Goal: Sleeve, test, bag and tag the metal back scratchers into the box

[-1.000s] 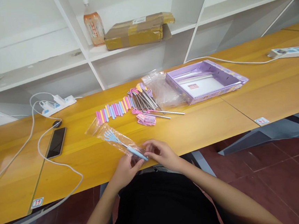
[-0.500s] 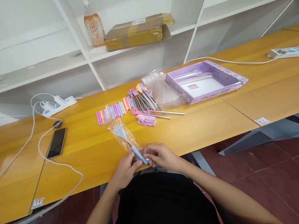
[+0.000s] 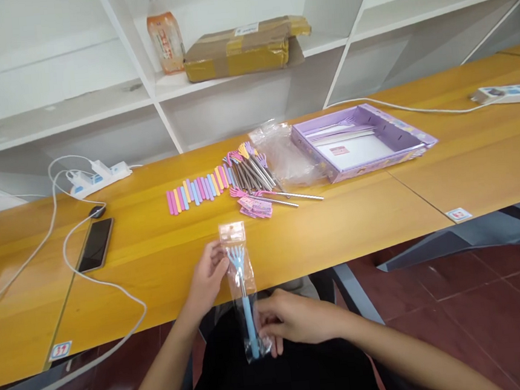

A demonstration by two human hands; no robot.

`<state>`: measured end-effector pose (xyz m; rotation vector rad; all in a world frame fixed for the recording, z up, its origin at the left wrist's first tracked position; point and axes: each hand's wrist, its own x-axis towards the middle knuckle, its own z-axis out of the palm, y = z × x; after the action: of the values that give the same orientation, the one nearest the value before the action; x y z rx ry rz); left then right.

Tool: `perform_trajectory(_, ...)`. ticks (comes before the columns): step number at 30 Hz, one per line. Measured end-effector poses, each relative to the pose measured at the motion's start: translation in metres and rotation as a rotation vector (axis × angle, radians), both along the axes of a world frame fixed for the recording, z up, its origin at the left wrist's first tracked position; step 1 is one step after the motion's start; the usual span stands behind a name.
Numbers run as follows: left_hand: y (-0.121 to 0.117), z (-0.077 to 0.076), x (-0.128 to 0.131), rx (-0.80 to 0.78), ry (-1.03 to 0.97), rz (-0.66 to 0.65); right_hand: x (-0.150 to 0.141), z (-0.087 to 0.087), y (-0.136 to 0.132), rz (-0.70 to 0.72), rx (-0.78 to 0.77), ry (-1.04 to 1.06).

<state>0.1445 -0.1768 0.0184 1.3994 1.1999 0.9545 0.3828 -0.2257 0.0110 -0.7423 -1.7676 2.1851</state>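
Observation:
A light-blue back scratcher (image 3: 248, 320) with a small hand-shaped head and metal shaft lies inside a clear plastic bag (image 3: 249, 275), upright before my body. My left hand (image 3: 208, 277) pinches the bag's left edge near the scratcher's head. Lower down, my right hand (image 3: 289, 318) is closed on the bag's right side beside the blue handle. Beyond them on the table lie a pile of back scratchers (image 3: 253, 171) with metal shafts, a row of coloured handle sleeves (image 3: 198, 190) and a small stack of pink cards (image 3: 255, 206).
A purple box (image 3: 378, 163) and loose clear plastic bags (image 3: 284, 156) lie behind the pile. On the left are a phone (image 3: 95, 244), a white cable (image 3: 123, 295) and a power strip (image 3: 99, 180). A bottle (image 3: 166, 42) and a taped carton (image 3: 247, 50) occupy the shelf.
The bagged back scratcher has come closer to my body and turned nearly upright. My left hand has moved up to the bag's upper part; my right hand has dropped lower.

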Motion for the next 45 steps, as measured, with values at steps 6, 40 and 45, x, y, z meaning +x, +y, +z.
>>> perform_trajectory(6, 0.028, 0.006, 0.011, -0.025, 0.201, 0.066, 0.007, 0.007, -0.002, 0.086, 0.186, -0.27)
perform_trajectory(40, 0.044, 0.001, 0.022, 0.086, 0.422, 0.096, 0.03, -0.015, 0.138, -0.784, 1.018, -0.864)
perform_trajectory(45, 0.045, 0.0, 0.021, 0.09, 0.398, 0.11, 0.03, -0.019, 0.14, -0.831, 1.007, -0.792)
